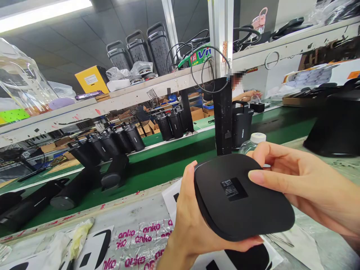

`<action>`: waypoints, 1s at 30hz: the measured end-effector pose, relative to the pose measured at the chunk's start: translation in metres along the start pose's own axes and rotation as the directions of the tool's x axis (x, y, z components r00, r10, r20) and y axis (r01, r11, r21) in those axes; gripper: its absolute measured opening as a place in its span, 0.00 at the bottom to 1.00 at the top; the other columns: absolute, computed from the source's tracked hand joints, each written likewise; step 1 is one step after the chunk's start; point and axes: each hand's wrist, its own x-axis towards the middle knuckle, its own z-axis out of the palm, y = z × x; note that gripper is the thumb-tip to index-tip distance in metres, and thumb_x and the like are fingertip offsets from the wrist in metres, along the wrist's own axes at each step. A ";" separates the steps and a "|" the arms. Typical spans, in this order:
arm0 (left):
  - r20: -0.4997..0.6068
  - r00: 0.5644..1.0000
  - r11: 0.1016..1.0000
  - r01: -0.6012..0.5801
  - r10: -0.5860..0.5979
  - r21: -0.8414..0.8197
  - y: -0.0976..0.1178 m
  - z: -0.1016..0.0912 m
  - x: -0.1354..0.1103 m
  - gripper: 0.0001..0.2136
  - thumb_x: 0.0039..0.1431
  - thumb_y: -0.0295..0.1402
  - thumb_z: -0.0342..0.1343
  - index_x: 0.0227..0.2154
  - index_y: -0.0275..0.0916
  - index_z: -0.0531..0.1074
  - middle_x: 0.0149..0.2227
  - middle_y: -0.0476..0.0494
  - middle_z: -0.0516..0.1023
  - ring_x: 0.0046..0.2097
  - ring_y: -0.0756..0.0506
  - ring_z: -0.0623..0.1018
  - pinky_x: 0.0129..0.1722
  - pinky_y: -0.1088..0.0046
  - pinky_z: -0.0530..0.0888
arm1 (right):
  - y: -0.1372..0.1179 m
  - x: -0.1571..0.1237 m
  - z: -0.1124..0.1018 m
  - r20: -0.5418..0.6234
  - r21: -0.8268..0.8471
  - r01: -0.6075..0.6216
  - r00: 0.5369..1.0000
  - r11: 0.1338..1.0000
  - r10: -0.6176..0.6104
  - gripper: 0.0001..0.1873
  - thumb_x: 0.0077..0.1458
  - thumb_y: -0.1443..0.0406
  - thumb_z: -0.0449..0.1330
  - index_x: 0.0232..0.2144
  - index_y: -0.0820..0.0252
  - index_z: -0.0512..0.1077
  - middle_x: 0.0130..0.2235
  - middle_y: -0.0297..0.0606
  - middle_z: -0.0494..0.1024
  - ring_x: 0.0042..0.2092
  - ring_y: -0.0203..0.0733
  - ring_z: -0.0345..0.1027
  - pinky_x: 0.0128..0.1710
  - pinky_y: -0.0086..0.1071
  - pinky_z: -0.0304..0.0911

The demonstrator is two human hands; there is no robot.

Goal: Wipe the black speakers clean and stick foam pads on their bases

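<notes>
A black rounded-square speaker bottom (213, 210) faces me, with a small glossy label (234, 189) printed in fine pale text. Whatever body lies behind this flat face is hidden. My left hand (191, 217) wraps around its left side and under its lower edge. At the upper right, my right hand (298, 180) pinches the edge, thumb on the face and index finger curled at the rim. Under my hands lie white sheets with black shapes (247, 257) and clear film with pink "anko" lettering (140, 240).
Several black speakers (108, 144) stand or lie along a green conveyor belt (157, 161). A clear bottle (257, 138) stands behind my right hand. Overhead, a shelf (180, 80) carries speakers, a yellow box (92, 79) and cables. A co-worker's hands (251, 93) show across the belt.
</notes>
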 end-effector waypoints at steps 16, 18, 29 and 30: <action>-0.010 0.999 0.999 -0.030 0.031 0.021 0.000 0.002 -0.001 0.70 0.27 0.60 0.72 0.69 0.43 0.35 0.60 0.22 0.68 0.53 0.27 0.79 0.46 0.49 0.82 | 0.004 0.000 -0.001 -0.003 -0.021 0.028 1.000 0.999 -0.028 0.22 0.37 0.54 0.76 0.24 0.56 0.67 0.22 0.32 0.71 0.22 0.35 0.62 0.17 0.25 0.59; -0.016 0.999 0.999 -0.044 0.044 0.028 0.000 0.002 -0.001 0.70 0.28 0.60 0.71 0.69 0.42 0.35 0.59 0.21 0.68 0.53 0.26 0.79 0.46 0.48 0.83 | 0.005 0.001 -0.001 -0.002 -0.029 0.036 0.999 0.999 -0.036 0.22 0.38 0.54 0.75 0.24 0.56 0.67 0.22 0.31 0.70 0.22 0.36 0.63 0.17 0.25 0.59; -0.071 0.996 0.998 -0.053 0.055 0.027 -0.004 0.008 -0.006 0.68 0.32 0.63 0.68 0.70 0.42 0.35 0.61 0.24 0.66 0.54 0.26 0.78 0.48 0.47 0.82 | 0.007 0.001 -0.004 0.002 -0.033 0.067 0.998 0.997 -0.067 0.21 0.41 0.53 0.74 0.24 0.56 0.67 0.22 0.32 0.70 0.23 0.36 0.64 0.18 0.25 0.59; -0.080 0.995 0.998 -0.053 0.055 0.023 -0.004 0.008 -0.006 0.68 0.31 0.64 0.68 0.70 0.42 0.35 0.61 0.24 0.66 0.54 0.26 0.78 0.48 0.47 0.82 | 0.008 0.001 -0.004 0.003 -0.034 0.065 0.998 0.997 -0.065 0.21 0.42 0.53 0.74 0.24 0.56 0.67 0.23 0.32 0.70 0.23 0.36 0.65 0.18 0.25 0.60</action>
